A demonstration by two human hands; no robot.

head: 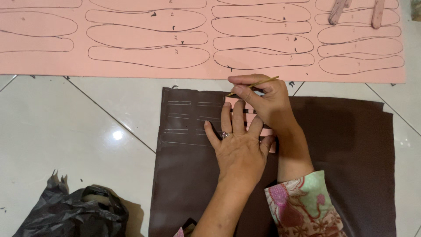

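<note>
A dark brown sheet of material (342,149) lies on the white tiled floor, marked with faint pale lines in its upper left part. My left hand (239,145), wearing a ring, presses flat on a small pink slotted template (251,117) that lies on the sheet. My right hand (265,98) crosses above it and pinches a thin yellowish marking stick (256,84), whose tip rests at the template's upper edge. My right sleeve is patterned pink and green.
A large pink sheet (52,61) with many drawn sole outlines lies across the top. Two pinkish stick-like pieces (337,11) rest on it at the upper right. A crumpled black plastic bag (74,213) sits at the lower left.
</note>
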